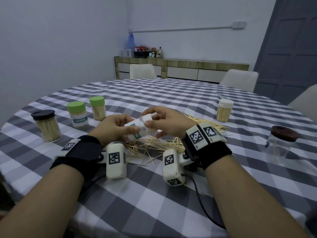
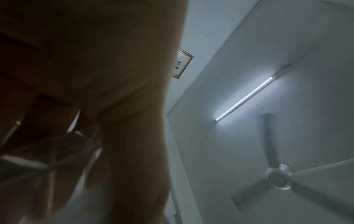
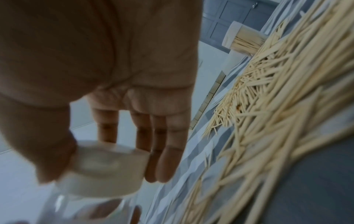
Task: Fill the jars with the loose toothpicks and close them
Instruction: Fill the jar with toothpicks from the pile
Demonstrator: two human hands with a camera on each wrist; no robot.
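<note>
At centre frame of the head view, both hands hold 1 jar point(image 1: 137, 129) above the counter point(image 1: 154, 194). The jar is tilted, its mouth end toward the upper right, and it carries a white label with a green band. The left hand point(image 1: 113, 127) grips the jar body, thumb on top and fingers curled beneath. The right hand point(image 1: 164, 122) pinches a white lid point(image 1: 147, 118) at the jar mouth between thumb and fingers. The right wrist view shows the lid point(image 3: 103, 171) held by the thumb on 1 side and fingertips point(image 3: 162, 165) on the other; whether the lid is fully seated cannot be told. The left wrist view is mostly blocked by the left hand point(image 2: 86, 91), with a blurred clear jar wall at lower left.

Loose toothpicks point(image 1: 163, 143) lie in a pile on the counter directly below and to the right of the hands.

Left of centre stand 3 closed jars filled with toothpicks: a black-lidded jar point(image 1: 46, 125), a green-lidded labelled jar point(image 1: 78, 115) and a second green-lidded jar point(image 1: 97, 108). Right of centre, just beyond the pile, stands a white-lidded jar point(image 1: 224, 109), also full. At the right edge stands a brown-lidded jar point(image 1: 281, 145), clear and nearly empty.

The counter carries a grey-and-white checked cloth. Each wrist wears a black strap with white marker blocks.
</note>
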